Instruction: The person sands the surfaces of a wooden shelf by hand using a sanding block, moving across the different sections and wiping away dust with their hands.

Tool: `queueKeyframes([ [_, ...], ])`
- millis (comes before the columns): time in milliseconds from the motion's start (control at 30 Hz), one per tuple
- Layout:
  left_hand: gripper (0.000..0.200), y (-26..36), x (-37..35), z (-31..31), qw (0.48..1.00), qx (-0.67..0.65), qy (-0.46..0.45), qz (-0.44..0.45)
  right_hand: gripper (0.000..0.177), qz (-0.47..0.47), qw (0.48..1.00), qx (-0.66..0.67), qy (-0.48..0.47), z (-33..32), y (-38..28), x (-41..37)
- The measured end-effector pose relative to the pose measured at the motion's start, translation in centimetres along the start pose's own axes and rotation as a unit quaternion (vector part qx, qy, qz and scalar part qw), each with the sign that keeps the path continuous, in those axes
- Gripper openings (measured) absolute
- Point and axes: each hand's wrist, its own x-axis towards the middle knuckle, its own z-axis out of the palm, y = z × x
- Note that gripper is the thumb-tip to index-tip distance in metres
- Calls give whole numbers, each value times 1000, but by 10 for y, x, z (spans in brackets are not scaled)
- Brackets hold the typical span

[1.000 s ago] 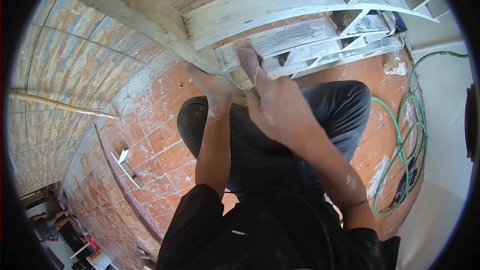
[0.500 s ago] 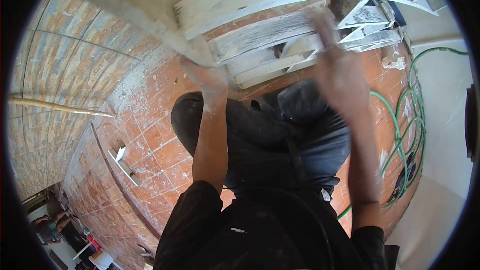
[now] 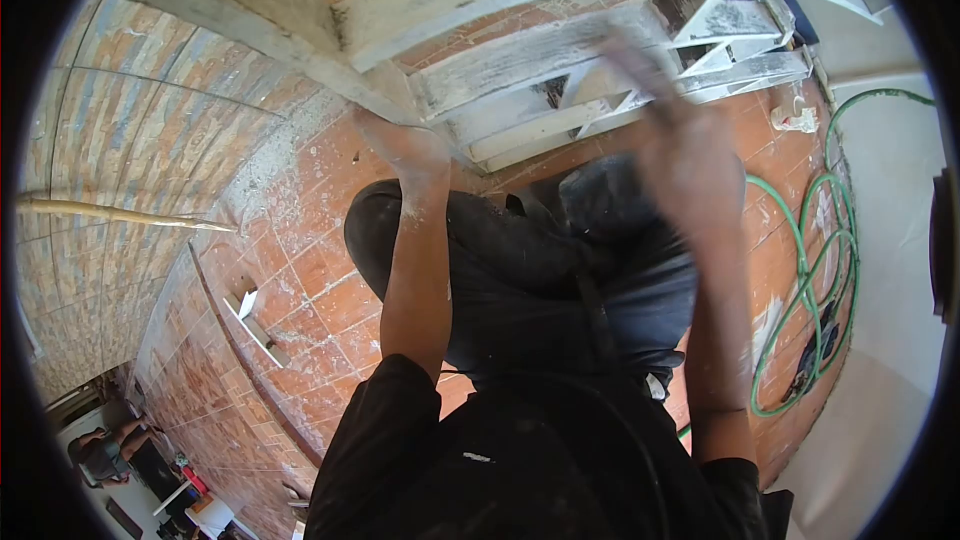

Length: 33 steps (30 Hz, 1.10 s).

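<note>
My left hand is at the near lower end of a whitish wooden post, its fingers partly hidden behind the wood. Motion blurs my right hand, which is raised over my right thigh, in front of the white-painted wooden frame. Something narrow, either a finger or a thin object, points up from it toward the frame; the blur hides which. The frame has curved rails and diagonal braces, with worn paint. My legs in dark trousers are folded below both hands.
A green hose lies coiled on the dusty orange tile floor at the right. At the left are a small white piece, a bamboo pole and a stone-patterned wall. Another person is far off at lower left.
The post and frame have shifted slightly in view. My left hand stays at the post's end. My right hand remains blurred in nearly the same place, its narrow tip slightly farther left.
</note>
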Motion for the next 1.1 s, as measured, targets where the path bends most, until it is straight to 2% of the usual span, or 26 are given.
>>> queueKeyframes([
  [33,31,0,-1,1,999,42,15,12,59,20,1000,3,12,-14,9,5],
  [100,31,2,3,7,996,80,30,34,64,19,999,-34,1,3,-12,-2],
  [133,31,9,1,11,996,71,41,23,66,0,997,-61,-37,19,-28,-5],
  [167,30,10,2,12,997,64,44,21,61,-111,991,56,42,37,-42,-11],
  [233,29,14,2,9,999,34,24,0,54,-63,993,-84,-55,30,-31,-11],
  [300,29,10,2,7,1000,4,5,-19,48,14,999,-31,-35,-4,-14,1],
  [367,27,7,0,7,999,34,19,-7,46,19,997,77,-15,-15,-8,6],
  [433,27,10,1,10,999,7,44,-12,46,-14,1000,-19,-16,11,-23,-2],
  [500,27,9,6,11,998,-31,61,-15,45,-60,998,-14,23,26,-35,-9],
  [600,27,9,3,7,999,-33,11,-27,44,-16,1000,6,-1,-6,-6,3],
  [633,28,10,1,9,999,3,24,-22,47,54,998,28,2,-16,-10,7],
  [700,28,12,0,17,998,37,39,-8,51,29,999,3,-29,1,-16,-3],
  [733,28,18,0,24,996,10,80,-23,54,-23,999,35,-6,19,-27,-8],
  [800,28,18,2,21,992,-15,118,-35,50,-28,999,23,-32,22,-28,-9],
  [833,29,13,2,9,999,-31,30,-13,45,-30,998,8,-60,23,-29,-10],
  [867,29,9,2,5,999,-40,-11,-2,49,-18,999,35,-33,13,-20,-4],
  [900,29,7,2,2,997,-50,-53,8,44,24,999,29,-11,1,-11,1],
  [933,28,4,1,1,998,54,-10,40,40,67,997,24,11,-10,-4,8],
  [967,28,3,2,2,993,102,10,61,40,65,998,20,11,-2,-8,3],
  [1000,28,3,3,4,985,151,32,80,44,-6,1000,11,21,17,-20,-2],
  [1033,26,13,-1,3,996,78,27,25,48,-71,997,5,24,28,-28,-8],
  [1067,25,15,3,6,1000,-4,22,-21,48,-76,997,4,34,25,-23,-1],
  [1100,25,13,2,5,1000,-2,21,-23,45,-46,999,8,25,19,-15,0],
])
